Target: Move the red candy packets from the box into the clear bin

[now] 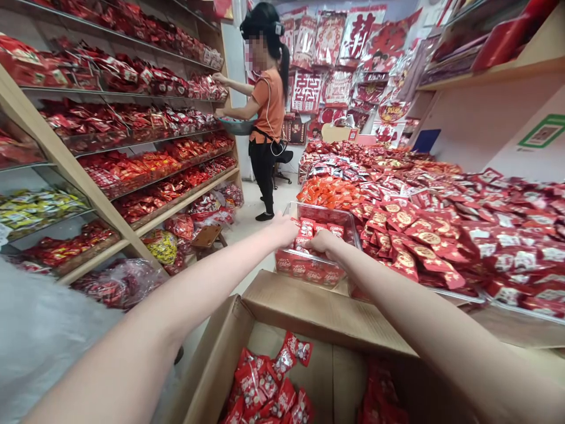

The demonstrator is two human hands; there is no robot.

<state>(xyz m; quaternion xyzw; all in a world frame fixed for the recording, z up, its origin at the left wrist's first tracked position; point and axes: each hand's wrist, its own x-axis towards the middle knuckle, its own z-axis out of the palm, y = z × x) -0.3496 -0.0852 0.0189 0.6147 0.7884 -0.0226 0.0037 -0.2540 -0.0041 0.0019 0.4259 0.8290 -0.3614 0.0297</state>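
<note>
A clear plastic bin [353, 227] holds small red candy packets [305, 231] with white print. At its left side my left hand [286, 228] reaches in over the packets, its fingers mostly hidden. My right hand [325, 241] is over the front of the bin, touching the packets; its fingers look stretched out and partly hidden among them. Directly below my forearms stands an open cardboard box [300, 300]. Loose red packets [265, 383] lie in its left part, and more sit in shadow at the right.
Red packets [410, 227] are heaped in bins along the right. Shelves [145, 132] of packets line the left wall. A person [267, 106] in an orange top stands there holding a basin [238, 125]. A wooden stool [207, 237] and bagged goods are on the floor.
</note>
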